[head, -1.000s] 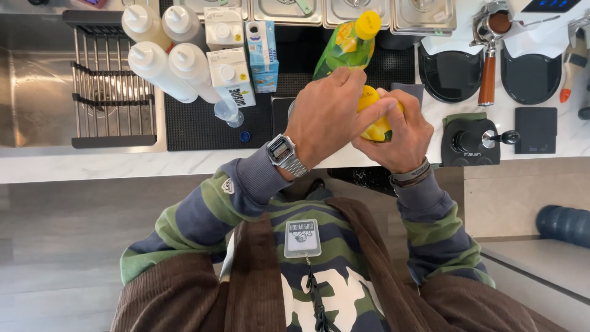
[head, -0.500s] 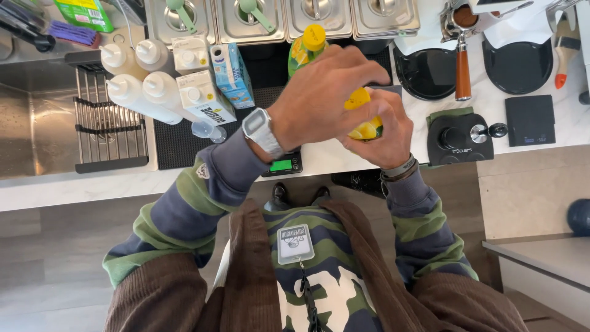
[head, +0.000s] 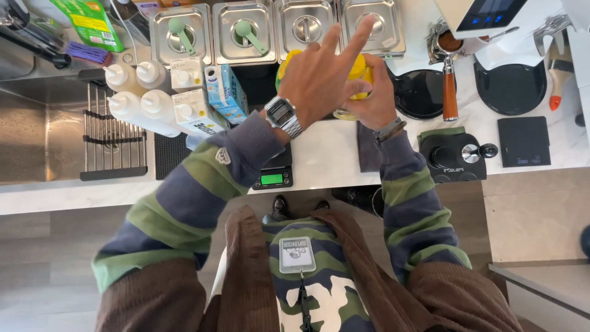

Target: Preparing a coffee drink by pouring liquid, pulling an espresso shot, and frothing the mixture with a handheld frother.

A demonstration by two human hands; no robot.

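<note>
White stone counter (head: 326, 157) runs across the view from above, and below it the floor is grey wood. On the left side a steel sink (head: 37, 138) sits in the counter, with a black drying rack (head: 114, 144) next to it. At the far edge stand four steel containers with lids (head: 276, 27); two of them carry green spoons. White squeeze bottles (head: 138, 98) and a blue carton (head: 226, 92) are grouped beside the rack. A small black scale with a green display (head: 273, 175) lies near the front edge, partly under the left sleeve. To the right there are a coffee handle with a brown wooden grip (head: 450, 92), a black tamper on its mat (head: 458, 157) and a flat black square scale (head: 523, 141).

The person's left hand (head: 319, 80) is raised over the counter with fingers spread, the index finger pointing up and away. The right hand (head: 369, 101) is closed around a yellow object (head: 359, 71), holding it above the counter just beside the left hand. A green bottle with a yellow cap (head: 284, 67) stands behind the left hand, mostly hidden. I cannot tell if the left hand touches the yellow object.
</note>
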